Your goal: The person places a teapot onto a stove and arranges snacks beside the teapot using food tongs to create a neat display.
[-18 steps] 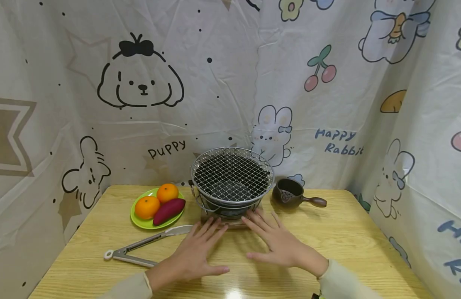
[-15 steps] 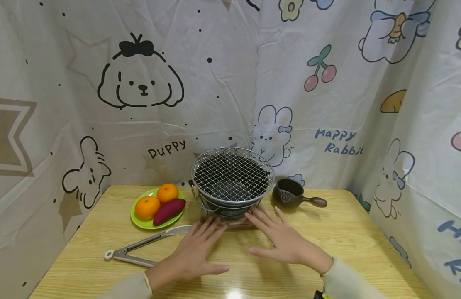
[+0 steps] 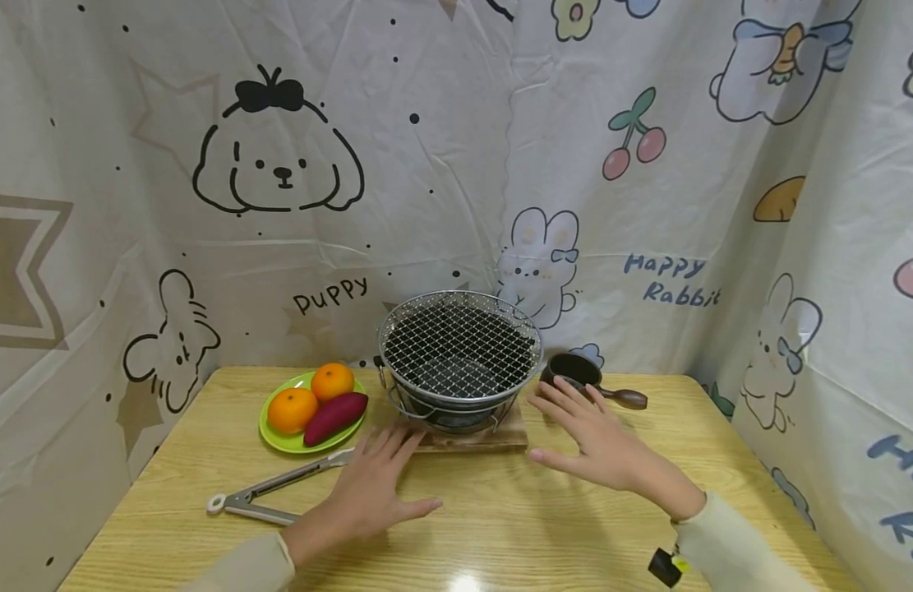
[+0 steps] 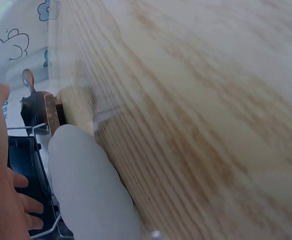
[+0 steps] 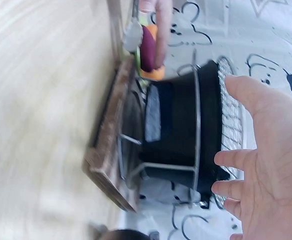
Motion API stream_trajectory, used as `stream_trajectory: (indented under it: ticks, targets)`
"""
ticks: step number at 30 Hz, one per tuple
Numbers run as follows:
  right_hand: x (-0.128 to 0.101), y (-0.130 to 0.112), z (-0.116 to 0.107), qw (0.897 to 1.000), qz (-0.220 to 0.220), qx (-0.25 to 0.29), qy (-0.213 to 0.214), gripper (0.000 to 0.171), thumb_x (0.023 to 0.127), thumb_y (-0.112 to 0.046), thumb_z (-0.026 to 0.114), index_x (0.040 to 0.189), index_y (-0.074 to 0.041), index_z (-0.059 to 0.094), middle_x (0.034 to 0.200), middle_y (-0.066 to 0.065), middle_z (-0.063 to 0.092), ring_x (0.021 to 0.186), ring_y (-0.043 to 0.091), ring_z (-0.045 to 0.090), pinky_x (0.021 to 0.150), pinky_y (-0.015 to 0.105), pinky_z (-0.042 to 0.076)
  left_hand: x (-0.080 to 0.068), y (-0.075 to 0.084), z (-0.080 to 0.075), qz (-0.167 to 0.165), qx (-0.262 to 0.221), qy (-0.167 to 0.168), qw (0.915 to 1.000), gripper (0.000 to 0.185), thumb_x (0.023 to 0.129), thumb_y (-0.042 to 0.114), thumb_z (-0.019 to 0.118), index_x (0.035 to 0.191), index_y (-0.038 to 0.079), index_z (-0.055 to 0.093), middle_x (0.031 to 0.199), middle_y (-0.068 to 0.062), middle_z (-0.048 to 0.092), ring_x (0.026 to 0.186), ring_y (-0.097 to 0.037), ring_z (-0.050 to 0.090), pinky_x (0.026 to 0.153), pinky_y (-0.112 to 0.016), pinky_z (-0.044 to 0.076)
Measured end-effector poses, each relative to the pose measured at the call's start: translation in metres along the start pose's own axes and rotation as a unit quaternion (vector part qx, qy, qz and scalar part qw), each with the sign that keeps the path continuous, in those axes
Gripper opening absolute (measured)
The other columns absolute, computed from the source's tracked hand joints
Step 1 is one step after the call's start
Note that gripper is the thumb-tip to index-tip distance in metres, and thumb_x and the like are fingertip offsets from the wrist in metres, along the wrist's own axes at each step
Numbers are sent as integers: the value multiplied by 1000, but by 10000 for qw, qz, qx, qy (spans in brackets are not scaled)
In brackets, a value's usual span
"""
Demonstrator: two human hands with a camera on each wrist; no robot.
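A round tabletop grill (image 3: 456, 415) with a wire mesh top (image 3: 456, 353) stands on a wooden board (image 3: 478, 444). My left hand (image 3: 367, 485), fingers spread, is by the board's front left corner and overlaps the tongs (image 3: 278, 481). Their white tip (image 4: 88, 185) shows large in the left wrist view. My right hand (image 3: 604, 440) has its fingers extended, thumb apart, to the right of the board. Its fingertips overlap the small dark brown side-handled pot (image 3: 574, 370), hiding part of it. Neither hand holds anything.
A green plate (image 3: 271, 440) with two oranges (image 3: 292, 410) and a purple sweet potato (image 3: 335, 419) lies left of the grill. Printed cloth (image 3: 441, 164) hangs right behind the wooden table (image 3: 486, 526) and along its sides.
My right hand has moved right and away from the board, toward the pot. My left hand has shifted slightly left. More of the board's front edge shows; the grill stays put.
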State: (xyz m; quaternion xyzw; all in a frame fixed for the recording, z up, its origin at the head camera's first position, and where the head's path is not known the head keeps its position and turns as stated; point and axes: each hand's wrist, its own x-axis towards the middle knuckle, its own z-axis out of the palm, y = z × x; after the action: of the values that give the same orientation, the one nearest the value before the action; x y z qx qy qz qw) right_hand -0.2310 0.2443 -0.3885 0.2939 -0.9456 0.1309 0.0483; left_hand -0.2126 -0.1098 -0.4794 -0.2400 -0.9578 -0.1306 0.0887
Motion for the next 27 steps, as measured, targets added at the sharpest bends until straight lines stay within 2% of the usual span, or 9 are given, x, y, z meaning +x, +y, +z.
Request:
stream_trajectory:
  ticks: [8,14,18,27]
  targets:
    - [5,19,-29,9985,316,-290,342,76,96,-58,61,159,-21,38,167,11,31,156,39,22,121,69,14,7,-13,3,-76,552,753,9956,93,86,75,59,148,7,52,153,-20,49,143,-44,44,119,-63,31]
    - [12,37,-40,9967,555,-422,417,76,97,-56,61,158,-17,39,165,18,31,155,42,20,122,69,14,12,-22,4,-275,671,852,9937,91,87,72,60,146,3,53,150,-23,51,143,-43,45,118,-63,33]
    - [16,53,-40,9959,571,-493,493,73,98,-54,61,156,-15,41,163,21,33,154,44,22,120,69,17,15,-25,5,-354,652,962,9926,85,88,65,65,144,1,54,146,-25,55,140,-44,47,116,-63,34]
    - [19,82,-35,9937,818,-604,479,74,98,-53,60,155,-11,41,162,25,32,150,48,26,119,69,20,20,-28,7,-391,710,893,9927,81,92,55,64,147,-3,49,150,-25,50,142,-43,46,116,-62,35]
